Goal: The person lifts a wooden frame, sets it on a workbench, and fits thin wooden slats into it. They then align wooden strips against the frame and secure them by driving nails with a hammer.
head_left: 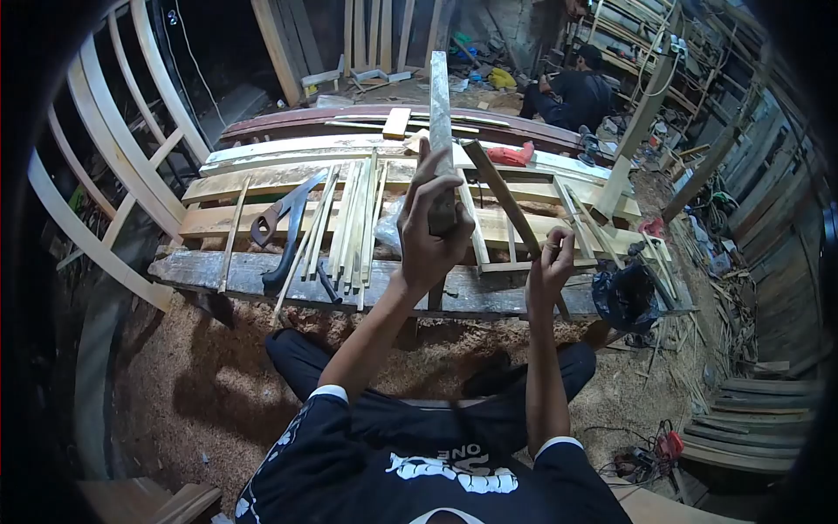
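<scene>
My left hand (435,214) is wrapped around a long pale-grey bar (440,105), which stands nearly upright above the bench; its material is hard to tell. My right hand (550,260) pinches the lower part of a dark wooden strip (504,194). That strip leans up and to the left, its top end close beside the bar. Under my hands is a plank workbench (384,272). To the left of my left hand lie several thin pale wooden strips (353,223) and a handsaw (281,210). A black-handled saw (286,258) lies beside it.
A red tool (513,155) rests at the bench's far side, near a small wood block (396,122). A black bag (625,297) hangs at the right end. A wooden frame (113,131) stands left. Another person (580,92) sits at the back right. Wood shavings (218,375) cover the floor.
</scene>
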### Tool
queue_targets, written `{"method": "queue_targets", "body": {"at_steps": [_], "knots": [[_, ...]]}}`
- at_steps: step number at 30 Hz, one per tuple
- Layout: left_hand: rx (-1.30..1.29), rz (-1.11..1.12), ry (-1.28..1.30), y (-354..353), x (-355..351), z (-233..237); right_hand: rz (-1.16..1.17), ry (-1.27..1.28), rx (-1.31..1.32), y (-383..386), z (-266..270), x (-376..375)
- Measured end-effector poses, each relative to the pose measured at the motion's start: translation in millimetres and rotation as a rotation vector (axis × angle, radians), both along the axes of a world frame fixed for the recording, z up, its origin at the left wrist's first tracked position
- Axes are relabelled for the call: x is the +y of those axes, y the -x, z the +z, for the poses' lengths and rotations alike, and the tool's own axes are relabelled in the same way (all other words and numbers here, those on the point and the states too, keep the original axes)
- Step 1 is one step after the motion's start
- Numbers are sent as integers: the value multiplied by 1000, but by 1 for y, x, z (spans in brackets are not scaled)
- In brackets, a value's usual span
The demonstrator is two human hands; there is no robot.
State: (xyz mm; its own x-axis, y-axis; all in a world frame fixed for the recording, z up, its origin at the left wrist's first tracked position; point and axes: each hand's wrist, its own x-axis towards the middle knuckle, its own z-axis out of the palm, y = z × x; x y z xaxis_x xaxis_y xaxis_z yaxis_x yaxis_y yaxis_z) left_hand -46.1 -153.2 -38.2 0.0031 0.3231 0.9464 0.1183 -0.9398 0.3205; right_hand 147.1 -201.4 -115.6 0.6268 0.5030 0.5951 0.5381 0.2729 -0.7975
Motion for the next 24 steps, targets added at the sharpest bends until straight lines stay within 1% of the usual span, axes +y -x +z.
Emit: {"method": "queue_targets", "body": {"at_steps": [1, 2, 3, 4, 5, 6, 7, 8, 10, 11, 12, 13, 15, 17, 18, 19, 21, 22, 23, 24], "knots": [[-4, -8, -7, -3, -3, -3, -15, -40, -52, -4, -1, -4], [-57, -50, 85, -8, -6, -9, -30, -79, -104, -7, -4, -7], [-108, -91, 182, -10, -10, -10, -36, -80, -108, -9, -4, -10], [-97, -108, 246, -9, -15, -12, -39, -61, -92, -9, -6, -14], [-93, -118, 249, -10, -17, -10, -44, -45, -76, -10, -6, -16], [-111, -88, 260, -13, -18, -8, -94, -52, -136, -8, -1, -21], [-128, -55, 271, -13, -19, -7, -102, -45, -132, -6, 1, -26], [-113, -22, 289, -13, -21, -3, -90, -32, -71, -4, 4, -28], [-146, 8, 285, -12, -7, -15, -68, 8, 13, -7, 3, -22], [-180, 40, 283, -13, 3, -20, -29, -74, -25, -9, 0, -18], [-278, -118, 271, -13, 1, -16, -67, -41, -64, -11, -4, -13], [-269, -89, 230, -10, 5, -16, -109, -9, -103, -13, -3, -7], [-242, 13, 227, -7, 9, -4, -62, -8, -38, -16, 3, 1], [-302, -63, 172, -11, 9, 27, -1, -158, 32, -27, 6, 12], [-285, -58, 148, -13, 12, 32, -43, -171, -17, -31, 16, 11], [-201, -74, 198, -11, 9, 31, 64, -242, 39, -36, 28, 5], [-131, -121, 20, -27, 9, 35, -80, -130, 160, -46, 47, -3], [-108, -283, -1, -41, 11, 38, -187, -100, 87, -60, 47, -8], [-148, -266, -133, -51, 26, 10, -204, -124, 162, -72, 48, -17], [-140, -336, -149, -62, 27, -4, -255, -126, 141, -83, 52, -29]]}}
